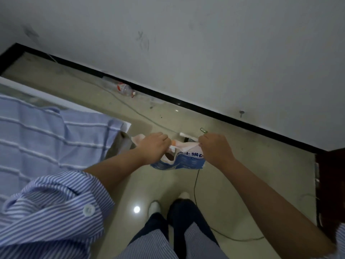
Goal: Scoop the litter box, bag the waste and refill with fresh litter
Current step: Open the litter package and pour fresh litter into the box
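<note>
I stand over a beige tiled floor. Both hands hold a blue and white litter bag with a thin white plastic bag around its top. My left hand is closed on the plastic at the bag's left edge. My right hand pinches the white plastic at the right edge and pulls it taut between the hands. A dark opening shows inside the bag near my left hand. No litter box or scoop is in view.
A bed with a blue striped sheet fills the left. An empty plastic bottle lies by the black baseboard. A thin cable runs across the floor past my feet. Dark wooden furniture stands at the right.
</note>
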